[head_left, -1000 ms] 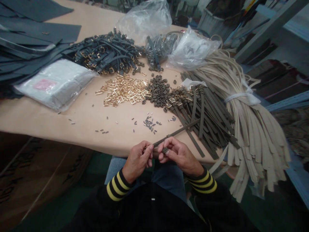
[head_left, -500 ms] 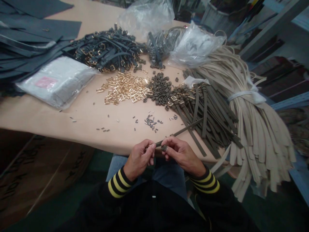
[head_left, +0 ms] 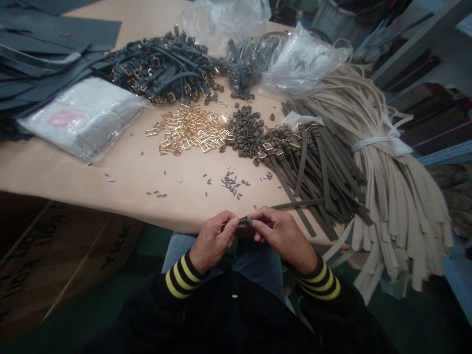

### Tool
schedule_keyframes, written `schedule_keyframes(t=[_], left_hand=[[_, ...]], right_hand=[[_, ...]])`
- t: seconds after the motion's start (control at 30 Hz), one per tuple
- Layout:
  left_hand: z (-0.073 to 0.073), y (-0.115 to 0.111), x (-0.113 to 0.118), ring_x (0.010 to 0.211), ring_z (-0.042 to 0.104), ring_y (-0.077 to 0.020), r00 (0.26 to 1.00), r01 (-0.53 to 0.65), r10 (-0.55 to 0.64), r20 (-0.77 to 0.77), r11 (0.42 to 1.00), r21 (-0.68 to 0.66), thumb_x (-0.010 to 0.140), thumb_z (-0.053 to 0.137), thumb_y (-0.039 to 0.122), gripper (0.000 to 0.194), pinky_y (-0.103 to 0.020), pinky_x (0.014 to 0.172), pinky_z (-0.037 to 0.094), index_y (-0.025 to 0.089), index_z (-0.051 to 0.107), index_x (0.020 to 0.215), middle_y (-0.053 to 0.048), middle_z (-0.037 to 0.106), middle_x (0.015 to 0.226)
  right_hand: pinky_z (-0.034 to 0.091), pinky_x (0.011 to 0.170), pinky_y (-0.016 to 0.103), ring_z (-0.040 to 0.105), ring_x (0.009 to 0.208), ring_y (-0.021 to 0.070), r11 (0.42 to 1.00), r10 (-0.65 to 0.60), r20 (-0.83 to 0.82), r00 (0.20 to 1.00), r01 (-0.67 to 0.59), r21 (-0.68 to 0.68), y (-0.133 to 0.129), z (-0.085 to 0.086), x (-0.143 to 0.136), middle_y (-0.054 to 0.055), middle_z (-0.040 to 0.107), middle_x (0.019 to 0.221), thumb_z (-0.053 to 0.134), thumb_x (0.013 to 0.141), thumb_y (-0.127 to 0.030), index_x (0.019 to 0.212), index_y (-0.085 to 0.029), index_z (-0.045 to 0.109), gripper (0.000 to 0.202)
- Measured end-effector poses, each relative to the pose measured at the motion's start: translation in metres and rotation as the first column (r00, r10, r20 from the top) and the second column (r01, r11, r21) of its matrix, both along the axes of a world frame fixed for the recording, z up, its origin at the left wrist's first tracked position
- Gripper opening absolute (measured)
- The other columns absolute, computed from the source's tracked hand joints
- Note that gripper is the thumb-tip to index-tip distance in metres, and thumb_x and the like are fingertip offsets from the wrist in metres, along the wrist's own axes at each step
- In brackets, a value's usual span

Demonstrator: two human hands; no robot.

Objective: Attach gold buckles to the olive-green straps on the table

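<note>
My left hand (head_left: 214,241) pinches the buckle end of a dark olive strap (head_left: 300,203), a bit of gold metal showing at the fingertips. In my right hand (head_left: 285,238), thumb and fingers close on a small olive loop (head_left: 250,222) at the strap, just beside the left fingertips. Whether the loop is around the strap or only against it I cannot tell. The strap's tail runs right over the table edge onto a pile of finished-looking olive straps (head_left: 324,167). Ahead lie gold buckles (head_left: 195,130) and a heap of olive loops (head_left: 248,132).
Small metal pieces (head_left: 230,183) are scattered on the brown table (head_left: 121,179). A plastic-wrapped packet (head_left: 84,118), dark buckled straps (head_left: 165,73) and clear bags (head_left: 302,61) stand farther back. A tied bundle of beige strips (head_left: 391,206) hangs over the right edge.
The small loop in my right hand has come up to the strap beside my left fingertips. The strap's tail has swung flatter. The view has shifted slightly.
</note>
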State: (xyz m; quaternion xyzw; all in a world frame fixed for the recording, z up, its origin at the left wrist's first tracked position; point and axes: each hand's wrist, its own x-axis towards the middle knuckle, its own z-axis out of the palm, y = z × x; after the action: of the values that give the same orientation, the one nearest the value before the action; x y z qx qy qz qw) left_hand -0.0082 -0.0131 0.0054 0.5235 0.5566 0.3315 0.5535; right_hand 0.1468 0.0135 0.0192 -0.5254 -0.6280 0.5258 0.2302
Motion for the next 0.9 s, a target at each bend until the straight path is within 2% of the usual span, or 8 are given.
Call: schedule_keyframes(t=[0.17,0.27,0.37,0.43,0.57,0.77,0.9], left_hand=[[-0.001,0.0,-0.001,0.04,0.034,-0.0059,0.998,0.036,-0.036,0.047,0.999,0.007,0.08,0.039,0.035,0.025,-0.018,0.043,0.029,0.014,0.049,0.069,0.007,0.039,0.044],[-0.003,-0.001,-0.001,0.04,0.034,-0.0059,0.996,0.031,-0.031,0.083,1.0,0.001,0.08,0.038,0.035,0.026,-0.018,0.043,0.029,0.014,0.047,0.068,0.007,0.039,0.044],[-0.007,-0.001,0.001,0.04,0.034,-0.006,0.996,0.014,-0.014,0.086,1.0,-0.005,0.08,0.037,0.035,0.025,-0.018,0.043,0.029,0.015,0.045,0.067,0.008,0.038,0.043],[-0.009,-0.001,0.002,0.039,0.034,-0.0061,0.998,-0.004,0.004,0.061,1.0,0.0,0.08,0.037,0.034,0.024,-0.018,0.043,0.029,0.016,0.044,0.067,0.008,0.038,0.043],[-0.009,0.0,0.006,0.037,0.034,-0.006,0.998,-0.049,0.05,0.035,0.999,-0.009,0.081,0.037,0.033,0.023,-0.018,0.04,0.029,0.017,0.043,0.068,0.009,0.036,0.042],[-0.009,-0.002,0.008,0.038,0.035,-0.0058,0.999,-0.02,0.02,0.045,1.0,-0.005,0.084,0.032,0.034,0.028,-0.018,0.04,0.031,0.018,0.039,0.062,0.008,0.034,0.046],[-0.013,-0.002,0.007,0.039,0.034,-0.0063,1.0,-0.005,0.004,0.029,0.999,0.036,0.085,0.031,0.036,0.028,-0.018,0.039,0.029,0.018,0.043,0.067,0.007,0.034,0.049]], right_hand=[[0.039,0.039,0.016,0.05,0.04,0.0059,0.98,0.01,-0.173,0.985,-0.044,-0.196,0.008,-0.006,0.002,-0.002,0.057,0.056,0.053,0.072,-0.023,0.073,-0.014,0.052,0.009],[0.04,0.039,0.016,0.049,0.04,0.0051,0.96,0.041,-0.2,0.979,-0.094,-0.263,0.012,-0.003,0.003,-0.002,0.058,0.056,0.054,0.071,-0.024,0.073,-0.014,0.051,0.011],[0.041,0.041,0.016,0.05,0.042,0.0053,0.966,0.126,-0.147,0.981,-0.155,-0.206,0.013,0.002,0.001,-0.001,0.058,0.058,0.052,0.073,-0.021,0.07,-0.013,0.053,0.009],[0.041,0.042,0.017,0.051,0.043,0.0065,0.979,0.159,-0.064,0.985,-0.166,-0.115,0.01,0.004,-0.001,-0.001,0.057,0.056,0.049,0.075,-0.018,0.068,-0.013,0.055,0.01],[0.044,0.047,0.02,0.055,0.047,0.0101,0.992,0.09,0.102,0.991,-0.099,0.081,0.003,0.005,-0.004,0.0,0.058,0.052,0.046,0.077,-0.016,0.075,-0.015,0.06,0.014],[0.049,0.054,0.024,0.062,0.056,0.0143,0.998,0.065,0.016,0.998,-0.065,0.017,0.001,0.001,-0.005,0.003,0.064,0.064,0.051,0.076,-0.022,0.076,-0.016,0.062,0.012],[0.049,0.053,0.024,0.062,0.056,0.0139,1.0,0.015,-0.01,1.0,-0.016,-0.01,0.002,0.0,-0.01,0.003,0.061,0.066,0.052,0.074,-0.021,0.076,-0.017,0.054,0.005]])
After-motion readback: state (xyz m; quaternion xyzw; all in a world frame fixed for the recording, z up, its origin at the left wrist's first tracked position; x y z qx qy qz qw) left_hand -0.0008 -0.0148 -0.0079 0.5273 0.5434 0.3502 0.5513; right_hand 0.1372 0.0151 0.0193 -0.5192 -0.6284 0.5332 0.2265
